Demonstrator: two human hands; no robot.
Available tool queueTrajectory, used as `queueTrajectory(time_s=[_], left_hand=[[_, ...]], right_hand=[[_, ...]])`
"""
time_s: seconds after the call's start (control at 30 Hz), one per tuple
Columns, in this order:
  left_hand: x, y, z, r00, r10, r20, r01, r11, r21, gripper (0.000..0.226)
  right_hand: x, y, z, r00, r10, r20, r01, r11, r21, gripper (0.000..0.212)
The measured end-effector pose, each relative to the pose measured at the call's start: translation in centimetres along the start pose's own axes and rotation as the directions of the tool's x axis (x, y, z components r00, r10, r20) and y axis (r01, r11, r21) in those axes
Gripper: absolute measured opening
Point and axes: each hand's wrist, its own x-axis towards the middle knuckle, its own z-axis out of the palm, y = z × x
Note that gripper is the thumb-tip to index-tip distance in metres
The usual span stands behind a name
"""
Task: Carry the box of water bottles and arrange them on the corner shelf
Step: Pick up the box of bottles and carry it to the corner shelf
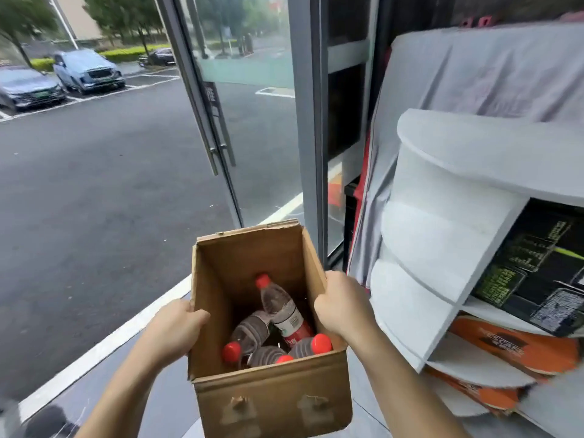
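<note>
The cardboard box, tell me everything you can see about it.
The cardboard box is plain brown corrugated card, open at the top, with two torn tape patches on its near face. It is held up, the left hand gripping its left wall and the right hand its right wall. Inside lie red-capped water bottles, jumbled, one leaning more upright. The white corner shelf stands just to its right.

We see a plain brown cardboard box [271, 396], clear ridged water bottles [284, 308] with red caps and red-and-white labels, a white corner shelf [442, 191], and grey cloth [474, 74] behind it.
</note>
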Motion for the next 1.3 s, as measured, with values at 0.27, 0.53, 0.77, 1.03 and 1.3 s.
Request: queueTrajectory(time_s=[0.27,0.53,0.77,1.03,1.3], left_hand=[[16.2,3.1,-1.6,0.962,0.231,0.145,-0.243,0.967,0.075,0.033],[29.0,8.2,-1.3,0.798,0.472,0.376,-0.553,0.821,0.143,0.029],[36.9,13.4,2.9,0.621,0.556,0.552,-0.712,0.695,0.102,0.028],[43.1,18.6,7.0,0.469,0.578,0.667,-0.802,0.595,0.048,0.031],[49.7,24.0,10.8,0.289,0.594,0.751,-0.903,0.430,0.008,0.037]], right_hand=[[8.2,-3.5,3.7,0.951,0.290,-0.106,-0.281,0.955,0.093,0.009],[13.3,-6.0,8.1,0.762,0.578,-0.291,-0.540,0.816,0.206,0.009],[17.4,-5.6,9.8,0.553,0.736,-0.391,-0.689,0.668,0.283,0.028],[23.3,-4.0,10.4,0.396,0.816,-0.422,-0.766,0.547,0.337,0.031],[29.8,-3.9,12.0,0.202,0.892,-0.406,-0.805,0.387,0.449,0.028]])
